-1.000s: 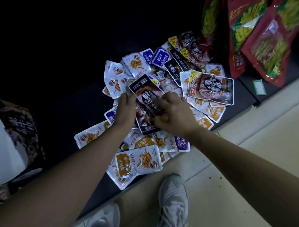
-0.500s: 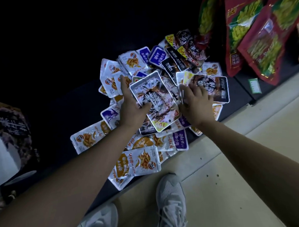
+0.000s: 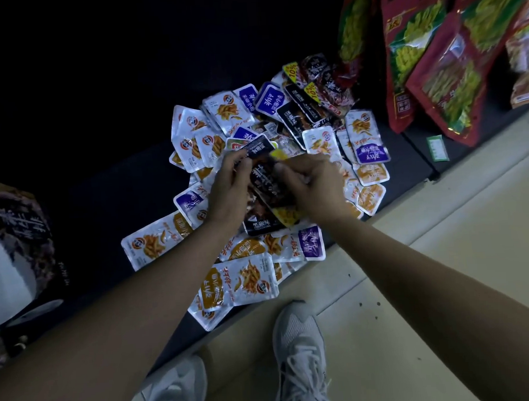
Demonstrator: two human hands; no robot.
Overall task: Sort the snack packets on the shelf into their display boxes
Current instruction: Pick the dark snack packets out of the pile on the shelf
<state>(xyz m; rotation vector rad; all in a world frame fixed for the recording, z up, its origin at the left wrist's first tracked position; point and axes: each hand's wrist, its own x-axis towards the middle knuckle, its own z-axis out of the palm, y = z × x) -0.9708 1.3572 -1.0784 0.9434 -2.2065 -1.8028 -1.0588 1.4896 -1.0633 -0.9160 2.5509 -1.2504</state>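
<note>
A heap of small snack packets [image 3: 245,280], white with orange, purple and black labels, lies on the dark low shelf [image 3: 106,207]. Over the middle of the heap both hands grip a stack of black packets [image 3: 265,188]. My left hand [image 3: 229,186] holds the stack's left edge, fingers curled over its top. My right hand [image 3: 309,183] grips the right edge, where a yellow-cornered packet shows. More black packets [image 3: 301,110] lie at the far side of the heap.
Large red and green snack bags [image 3: 433,71] stand at the right on the shelf. A dark display box [image 3: 19,238] sits at the far left. A green price tag [image 3: 436,147] is on the shelf edge. My two grey shoes [image 3: 297,353] stand on the tiled floor.
The right hand took the large black packet from the right of the heap and brought it onto the stack in the left hand. Both hands now meet over the heap's middle.
</note>
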